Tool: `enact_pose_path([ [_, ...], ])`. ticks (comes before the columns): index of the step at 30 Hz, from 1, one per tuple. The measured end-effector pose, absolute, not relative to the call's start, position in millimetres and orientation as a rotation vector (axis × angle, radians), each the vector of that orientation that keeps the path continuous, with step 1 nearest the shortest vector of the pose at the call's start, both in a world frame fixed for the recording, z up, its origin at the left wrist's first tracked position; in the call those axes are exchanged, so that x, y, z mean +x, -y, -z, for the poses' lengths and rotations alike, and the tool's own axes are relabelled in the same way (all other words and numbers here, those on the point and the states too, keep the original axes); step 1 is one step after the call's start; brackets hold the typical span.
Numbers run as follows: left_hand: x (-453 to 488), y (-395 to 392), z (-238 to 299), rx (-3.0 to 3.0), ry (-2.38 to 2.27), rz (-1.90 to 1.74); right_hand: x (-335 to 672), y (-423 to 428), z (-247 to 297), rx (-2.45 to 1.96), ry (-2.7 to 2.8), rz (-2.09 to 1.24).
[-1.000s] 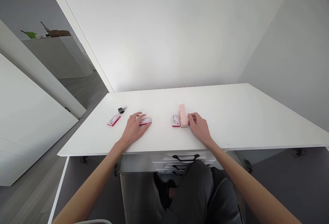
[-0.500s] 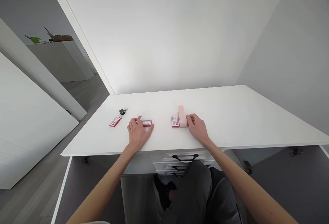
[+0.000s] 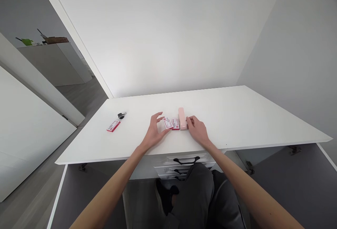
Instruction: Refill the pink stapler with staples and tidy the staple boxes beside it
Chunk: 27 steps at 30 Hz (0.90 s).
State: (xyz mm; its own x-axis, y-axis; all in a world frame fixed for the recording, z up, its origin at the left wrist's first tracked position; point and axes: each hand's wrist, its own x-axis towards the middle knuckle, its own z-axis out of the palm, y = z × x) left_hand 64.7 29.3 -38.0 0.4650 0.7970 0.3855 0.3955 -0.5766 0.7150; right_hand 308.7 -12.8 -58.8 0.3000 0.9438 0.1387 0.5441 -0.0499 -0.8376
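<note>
My left hand (image 3: 155,130) has its thumb and fingers closed around the two ends of a small red-and-white box (image 3: 167,123), held at a slant. Its right edge meets a second red-and-white box (image 3: 175,123), which lies flat against the left side of a pink stapler (image 3: 182,118). On the stapler's other side, the curled fingertips of my right hand (image 3: 197,129) press against its edge; the exact grip is partly hidden. Farther left lie a third red-and-white box (image 3: 113,126) and a black key (image 3: 121,115).
The white tabletop (image 3: 237,116) meets a wall at the back. Below its front edge are drawers with black handles (image 3: 186,160) and open cabinet doors on both sides. My knees are under the edge. A doorway stands at the left.
My left hand has moved right, carrying the small red-and-white box to the one beside the stapler. My right hand stays by the stapler. The view has shifted slightly.
</note>
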Motion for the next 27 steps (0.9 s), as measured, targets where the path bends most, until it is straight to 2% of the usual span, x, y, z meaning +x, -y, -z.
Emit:
enact_pose_path([
  [11,92.3,-49.3,31.5,2.181,-0.738,-0.743,309.0,10.5,58.3,-1.731,1.382,-0.569],
  [20,77.2,-25.2,41.9,2.139,-1.104,-0.844,309.4,11.4,59.2,-1.716,1.378,-0.583],
  [27,74.6,-16.6,38.1,2.186,-1.079,-0.729,308.5,13.5,55.3,-1.722,1.371,-0.601],
])
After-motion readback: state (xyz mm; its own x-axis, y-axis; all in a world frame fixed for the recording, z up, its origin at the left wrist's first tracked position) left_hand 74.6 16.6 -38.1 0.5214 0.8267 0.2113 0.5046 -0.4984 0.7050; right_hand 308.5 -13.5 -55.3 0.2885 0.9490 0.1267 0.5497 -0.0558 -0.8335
